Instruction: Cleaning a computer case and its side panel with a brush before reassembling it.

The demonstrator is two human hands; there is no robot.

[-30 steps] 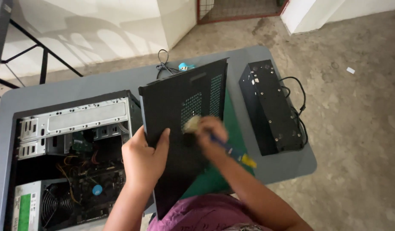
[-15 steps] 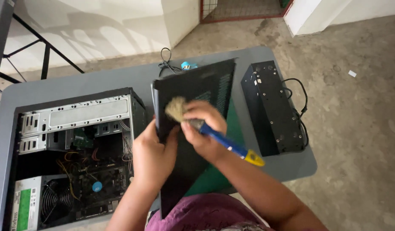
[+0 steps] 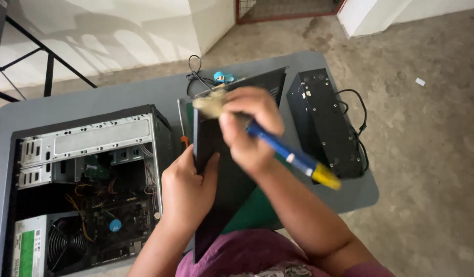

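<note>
Your left hand (image 3: 185,192) grips the left edge of the black side panel (image 3: 232,169), thumb over the front and fingers wrapped behind, holding it tilted up over the green mat (image 3: 257,210) on the grey table (image 3: 93,100), just right of the open computer case (image 3: 88,190). Your right hand (image 3: 250,131) is closed around the blue-and-yellow handle of a brush (image 3: 293,156), whose pale bristles seem to touch the panel's upper left corner, though blur makes that contact uncertain. A black box (image 3: 324,123) with a cable lies near the table's right edge.
</note>
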